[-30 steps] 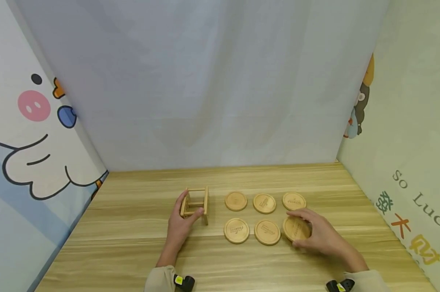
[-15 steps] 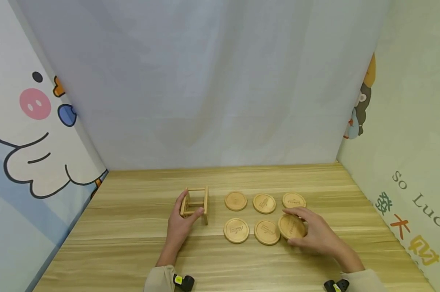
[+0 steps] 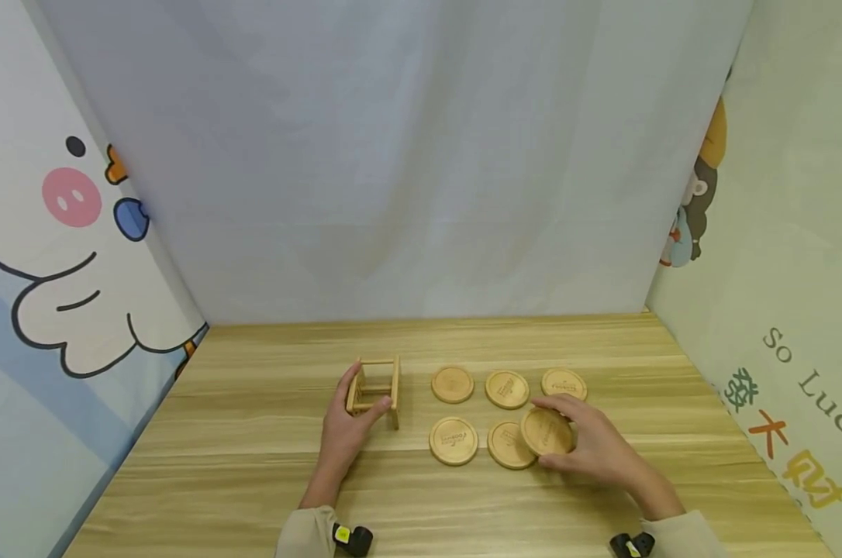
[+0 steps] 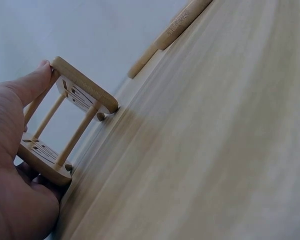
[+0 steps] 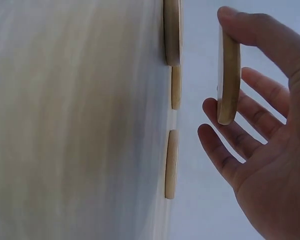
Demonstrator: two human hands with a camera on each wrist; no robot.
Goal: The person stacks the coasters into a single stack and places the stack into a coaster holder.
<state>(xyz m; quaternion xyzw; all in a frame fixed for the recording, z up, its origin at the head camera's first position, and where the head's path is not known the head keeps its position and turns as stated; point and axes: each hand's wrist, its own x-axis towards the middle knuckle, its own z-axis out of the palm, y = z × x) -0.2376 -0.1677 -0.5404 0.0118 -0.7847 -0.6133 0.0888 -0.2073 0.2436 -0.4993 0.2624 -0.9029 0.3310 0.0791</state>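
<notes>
My right hand (image 3: 598,446) pinches a round wooden coaster (image 3: 546,432) by its edges, thumb on one side and fingers on the other. In the right wrist view this coaster (image 5: 230,75) is clear of the table. From the head it partly covers another coaster (image 3: 508,446) in the front row. At the left, my left hand (image 3: 344,438) grips a small wooden coaster rack (image 3: 395,387) between thumb and fingers. Two cut-out end panels (image 4: 84,85) joined by thin dowels make up this rack, which stands on the table and holds no coaster.
A further front-row coaster (image 3: 453,441) lies flat at the left. Behind it is a row of three: a left coaster (image 3: 452,384), a middle coaster (image 3: 507,389) and a right coaster (image 3: 564,384). The wood-grain table (image 3: 288,349) ends at a pale curtain (image 3: 407,194).
My right hand has shifted left with the coaster, from the front row's right end to over its neighbour. The left hand and the rack stay in place.
</notes>
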